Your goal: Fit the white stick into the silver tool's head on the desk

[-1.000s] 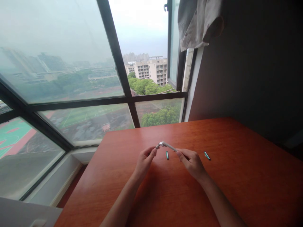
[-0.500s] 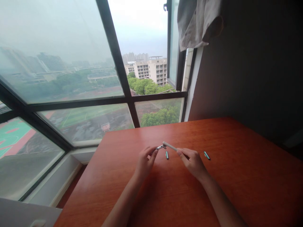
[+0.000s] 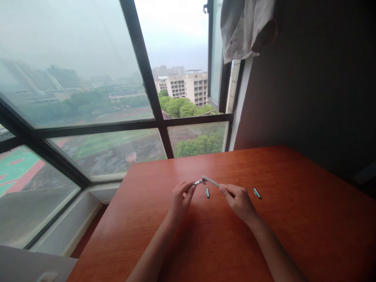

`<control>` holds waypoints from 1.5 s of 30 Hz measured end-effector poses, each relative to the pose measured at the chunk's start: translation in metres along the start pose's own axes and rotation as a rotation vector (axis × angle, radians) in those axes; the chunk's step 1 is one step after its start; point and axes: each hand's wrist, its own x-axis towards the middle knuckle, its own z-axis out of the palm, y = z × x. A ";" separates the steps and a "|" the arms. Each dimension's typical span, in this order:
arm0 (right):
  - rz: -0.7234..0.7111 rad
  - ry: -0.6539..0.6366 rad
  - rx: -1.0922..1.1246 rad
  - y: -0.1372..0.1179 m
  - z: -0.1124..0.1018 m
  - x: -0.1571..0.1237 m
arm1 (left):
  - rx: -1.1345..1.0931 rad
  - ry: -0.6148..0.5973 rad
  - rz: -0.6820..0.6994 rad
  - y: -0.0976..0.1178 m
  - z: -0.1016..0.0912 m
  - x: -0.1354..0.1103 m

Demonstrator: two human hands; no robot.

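Note:
Over a red-brown wooden table (image 3: 293,219), my right hand (image 3: 239,201) pinches the lower end of a slim white razor handle (image 3: 210,181), which slants up and to the left. My left hand (image 3: 179,200) is closed in a pinch at the handle's metal head (image 3: 198,183). A small teal cartridge (image 3: 207,192) lies on the table just below the handle, between my two hands. A second teal cartridge (image 3: 257,192) lies to the right of my right hand.
Large slanted windows (image 3: 88,78) with dark frames rise beyond the table's far edge, and one pane (image 3: 216,51) stands ajar. A pale cloth (image 3: 246,27) hangs at the top right against a dark wall (image 3: 317,78). The table's left edge drops to a low sill.
The razor handle's head has dropped slightly and my left fingers have closed onto it. Both cartridges lie where they were.

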 end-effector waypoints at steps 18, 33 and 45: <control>0.064 0.052 0.004 0.001 0.001 -0.001 | -0.201 0.022 -0.219 -0.006 0.000 0.003; 0.391 -0.288 0.700 -0.008 0.004 -0.003 | -0.320 -0.185 -0.146 0.007 0.003 -0.003; 0.452 -0.261 0.772 -0.011 -0.002 -0.002 | -0.314 -0.060 -0.165 0.003 -0.001 -0.001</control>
